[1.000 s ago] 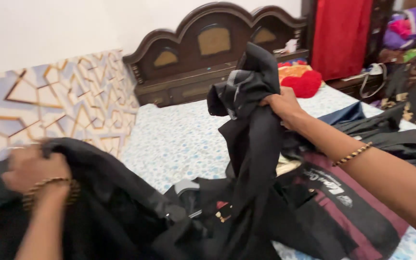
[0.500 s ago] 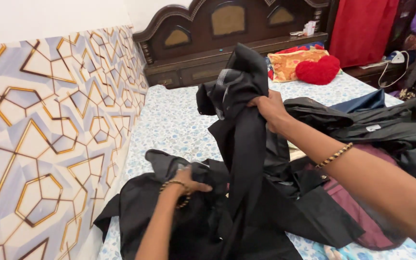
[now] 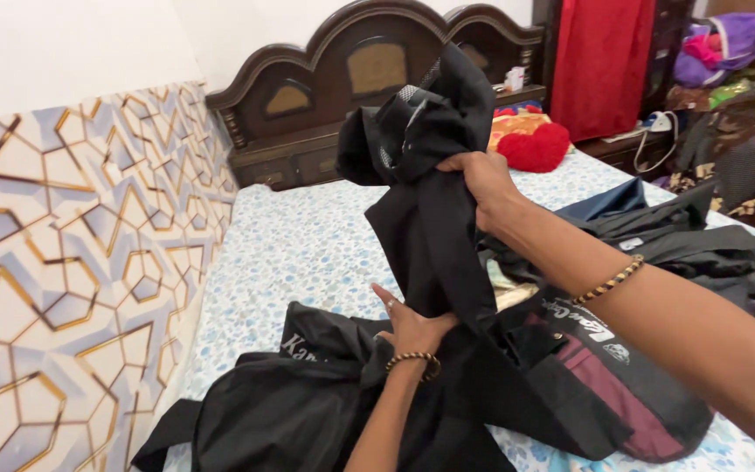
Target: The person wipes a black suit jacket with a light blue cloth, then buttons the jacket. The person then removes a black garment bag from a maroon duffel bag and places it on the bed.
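Black garment (image 3: 430, 227) bunched in right hand (image 3: 482, 179) fist; left hand (image 3: 412, 328) fingers spread flat on lower part.

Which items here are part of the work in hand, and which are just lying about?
In hand: black garment, gripped up high by right hand; left hand on its lower part.

Lying about: maroon and black bag, red heart cushion, dark clothes pile, wooden headboard.
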